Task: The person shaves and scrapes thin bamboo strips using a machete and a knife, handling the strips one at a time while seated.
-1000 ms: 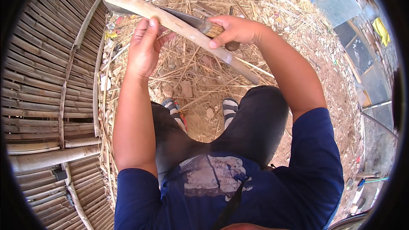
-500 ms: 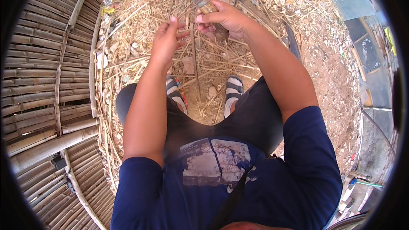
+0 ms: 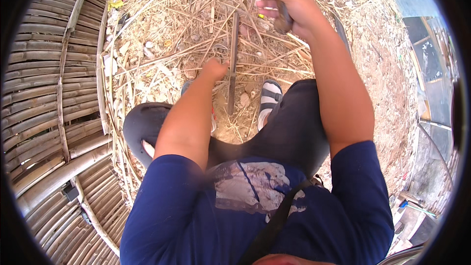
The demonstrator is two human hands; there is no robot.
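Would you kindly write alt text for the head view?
Seen from above, a seated person's left hand steadies an upright stick on straw-strewn ground, while the right hand raises a tool by its wooden handle. Bamboo poles lie left.

Navy shirt (image 3: 196, 216) with grey print; white-striped sandal (image 3: 269, 95); tan straw (image 3: 171, 29)

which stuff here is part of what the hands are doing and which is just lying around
In use:
- left hand on the upright bamboo strip
- right hand gripping a tool handle

Lying about:
- straw and bamboo scraps
- bamboo poles
- yellow litter
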